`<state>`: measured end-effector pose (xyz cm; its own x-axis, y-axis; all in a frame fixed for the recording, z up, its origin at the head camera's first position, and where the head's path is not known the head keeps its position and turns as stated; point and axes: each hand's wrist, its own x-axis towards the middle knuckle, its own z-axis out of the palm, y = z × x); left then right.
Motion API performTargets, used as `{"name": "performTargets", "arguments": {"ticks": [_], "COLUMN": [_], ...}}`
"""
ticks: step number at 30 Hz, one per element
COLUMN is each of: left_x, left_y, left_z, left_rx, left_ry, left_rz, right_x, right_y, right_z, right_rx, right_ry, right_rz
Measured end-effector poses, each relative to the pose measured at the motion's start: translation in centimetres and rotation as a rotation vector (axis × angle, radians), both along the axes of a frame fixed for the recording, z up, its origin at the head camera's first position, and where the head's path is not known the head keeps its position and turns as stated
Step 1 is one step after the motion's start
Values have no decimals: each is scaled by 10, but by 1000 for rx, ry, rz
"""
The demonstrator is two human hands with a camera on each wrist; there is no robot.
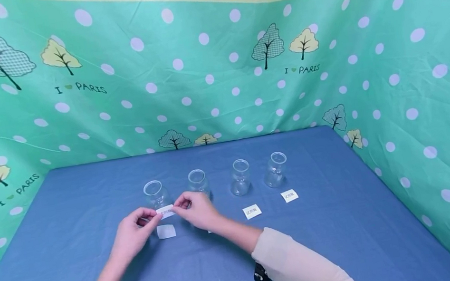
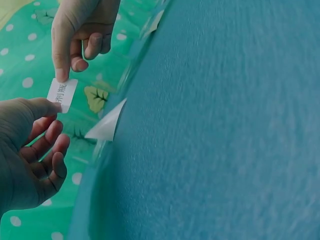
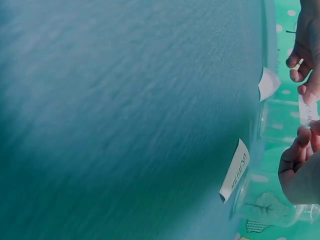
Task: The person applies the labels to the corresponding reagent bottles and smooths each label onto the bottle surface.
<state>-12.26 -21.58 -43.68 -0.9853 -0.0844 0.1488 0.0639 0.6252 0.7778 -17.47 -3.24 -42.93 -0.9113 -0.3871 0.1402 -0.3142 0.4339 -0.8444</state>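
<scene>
My left hand [image 1: 132, 233] pinches the left end of a small white label [image 1: 165, 211] between thumb and fingers. The right hand [image 1: 198, 210] pinches its other end, so the label stretches between both hands. Dark printed characters show on it in the left wrist view. Just behind, the leftmost clear glass jar [image 1: 154, 194] stands upright and lidless, overlapped by the label in the head view. On the cloth below lies a blank white paper piece [image 1: 166, 231], curled up at an edge in the left wrist view.
More open glass jars stand to the right: one [image 1: 197, 178] partly behind the right hand, then another [image 1: 240, 179] and the rightmost [image 1: 276, 171]. Printed labels [image 1: 252, 211] [image 3: 235, 172] lie before them on the blue tablecloth [image 1: 342, 239]. A polka-dot curtain [image 1: 209, 90] hangs behind.
</scene>
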Motion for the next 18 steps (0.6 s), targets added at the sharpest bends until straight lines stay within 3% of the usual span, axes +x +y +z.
{"name": "performTargets", "arguments": {"ticks": [18], "left_x": [-4], "left_y": [-12], "left_z": [-8], "left_rx": [-39], "left_ry": [10], "left_rz": [33], "right_x": [-6], "right_y": [-18], "right_z": [-11], "right_rx": [57], "right_ry": [60], "right_rz": [-42]}}
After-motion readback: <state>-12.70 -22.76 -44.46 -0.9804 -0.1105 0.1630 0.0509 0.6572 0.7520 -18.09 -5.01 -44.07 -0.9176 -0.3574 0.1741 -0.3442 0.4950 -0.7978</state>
